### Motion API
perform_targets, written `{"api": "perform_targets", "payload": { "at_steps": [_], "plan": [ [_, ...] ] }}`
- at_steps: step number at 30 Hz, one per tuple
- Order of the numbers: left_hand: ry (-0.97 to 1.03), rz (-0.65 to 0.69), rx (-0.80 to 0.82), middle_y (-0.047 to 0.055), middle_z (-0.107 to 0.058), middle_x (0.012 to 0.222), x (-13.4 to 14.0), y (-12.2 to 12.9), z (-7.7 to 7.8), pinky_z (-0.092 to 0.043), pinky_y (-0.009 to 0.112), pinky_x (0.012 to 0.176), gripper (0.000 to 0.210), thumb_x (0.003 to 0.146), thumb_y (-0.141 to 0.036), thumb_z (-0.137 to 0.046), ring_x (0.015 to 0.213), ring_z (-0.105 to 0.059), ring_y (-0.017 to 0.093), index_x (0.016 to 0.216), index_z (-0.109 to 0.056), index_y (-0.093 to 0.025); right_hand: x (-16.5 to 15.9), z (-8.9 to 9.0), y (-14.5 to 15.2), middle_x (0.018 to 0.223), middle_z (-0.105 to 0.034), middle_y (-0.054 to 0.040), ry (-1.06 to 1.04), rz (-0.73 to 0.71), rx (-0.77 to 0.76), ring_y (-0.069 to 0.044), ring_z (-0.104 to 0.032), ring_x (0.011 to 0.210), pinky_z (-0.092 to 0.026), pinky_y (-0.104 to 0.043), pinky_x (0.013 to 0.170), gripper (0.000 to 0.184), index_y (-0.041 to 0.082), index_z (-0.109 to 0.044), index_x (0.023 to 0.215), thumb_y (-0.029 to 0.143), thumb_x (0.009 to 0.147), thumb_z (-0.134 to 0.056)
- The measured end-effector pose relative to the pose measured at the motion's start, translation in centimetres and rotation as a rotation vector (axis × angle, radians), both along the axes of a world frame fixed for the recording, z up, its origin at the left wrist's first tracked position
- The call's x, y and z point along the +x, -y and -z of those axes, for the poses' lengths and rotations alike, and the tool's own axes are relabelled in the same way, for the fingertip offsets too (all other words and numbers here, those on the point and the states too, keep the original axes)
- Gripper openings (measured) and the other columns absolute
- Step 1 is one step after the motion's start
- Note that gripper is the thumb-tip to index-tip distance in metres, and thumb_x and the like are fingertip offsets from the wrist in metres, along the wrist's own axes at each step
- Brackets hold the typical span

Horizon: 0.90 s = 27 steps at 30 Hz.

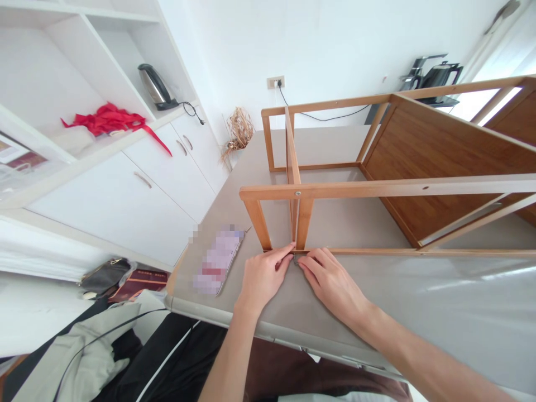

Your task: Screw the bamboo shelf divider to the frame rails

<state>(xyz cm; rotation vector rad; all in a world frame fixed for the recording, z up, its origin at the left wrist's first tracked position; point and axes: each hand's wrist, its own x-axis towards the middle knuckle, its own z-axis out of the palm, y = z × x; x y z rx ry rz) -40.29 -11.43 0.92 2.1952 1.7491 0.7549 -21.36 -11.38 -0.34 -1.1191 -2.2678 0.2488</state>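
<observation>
A wooden shelf rack [360, 190] lies on its side on the grey table, with slim rails and flat boards between them. Around its lower front rail, by the joint with a crosspiece, are the curled fingers of my left hand [263, 276]; the index fingertip touches the wood. My right hand [333, 282] is closed just right of that joint. Between the two hands shows a small bent metal piece that looks like a hex key [295, 259], in the right fingertips. The screw end it meets is hidden. A bolt head [297, 193] sits in the upper rail.
Left of my hands a phone [220, 259] lies on the table [251, 223]. Dried flowers [239, 128] stand beyond its far left corner. White cabinets [125, 184] hold a kettle [154, 86] and red ribbon [109, 120]. Another kettle [439, 78] is at the back right.
</observation>
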Motion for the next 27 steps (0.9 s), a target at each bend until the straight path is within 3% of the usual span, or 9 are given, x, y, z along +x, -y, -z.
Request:
{"api": "perform_targets", "payload": {
  "at_steps": [10, 27],
  "plan": [
    [0.013, -0.003, 0.005, -0.004, -0.075, 0.080, -0.03, -0.02, 0.05, -0.038, 0.022, 0.061, 0.031, 0.095, -0.028, -0.061, 0.063, -0.063, 0.010, 0.124, -0.069, -0.036, -0.16, 0.01, 0.14, 0.092, -0.058, -0.0070, 0.016, -0.008, 0.034, -0.020, -0.052, 0.088, -0.049, -0.036, 0.082, 0.019, 0.016, -0.065, 0.101, 0.009, 0.096, -0.047],
    [0.007, -0.013, 0.010, -0.005, -0.074, 0.077, -0.08, -0.03, 0.09, -0.035, 0.023, 0.059, 0.031, 0.095, -0.030, -0.061, 0.060, -0.060, 0.010, 0.124, -0.069, -0.038, -0.25, -0.12, -0.02, 0.091, -0.064, -0.0061, -0.014, 0.066, 0.064, -0.020, -0.056, 0.087, -0.048, -0.036, 0.085, 0.016, 0.018, -0.065, 0.100, 0.017, 0.098, -0.050]
  ]
}}
